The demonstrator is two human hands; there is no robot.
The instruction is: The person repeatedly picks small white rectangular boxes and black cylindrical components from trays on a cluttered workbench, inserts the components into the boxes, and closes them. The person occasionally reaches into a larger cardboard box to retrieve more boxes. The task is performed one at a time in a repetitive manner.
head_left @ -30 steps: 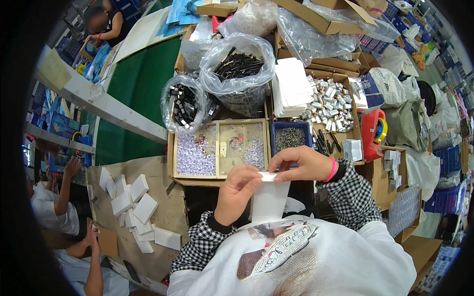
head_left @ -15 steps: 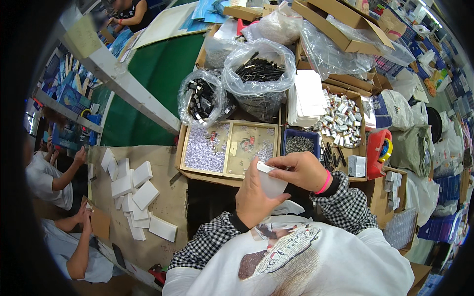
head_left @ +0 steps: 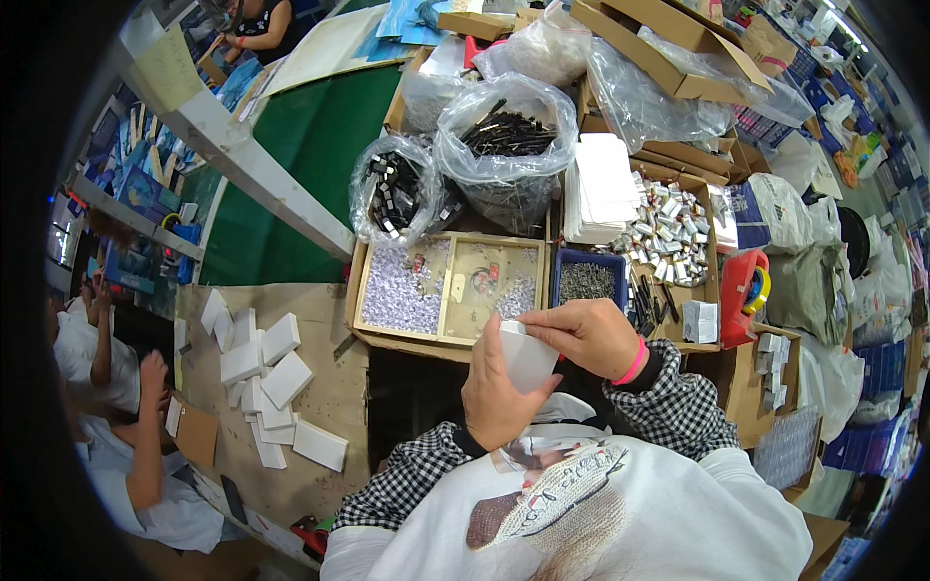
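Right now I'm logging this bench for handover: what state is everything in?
White box, held
Left hand, cupped around the box
Right hand, pinching the box's top end
White box pile, loosely heaped
Large clear plastic bag, open
Wooden tray, uncovered, both compartments partly filled
Blue bin, uncovered

From here I see both forearms (head_left: 673,402) angled inward. The left hand (head_left: 499,397) is cupped, fingers up, thumb stretched rightward; just beside it, the right hand (head_left: 591,337) points left, thumb and fingertips pinched together.
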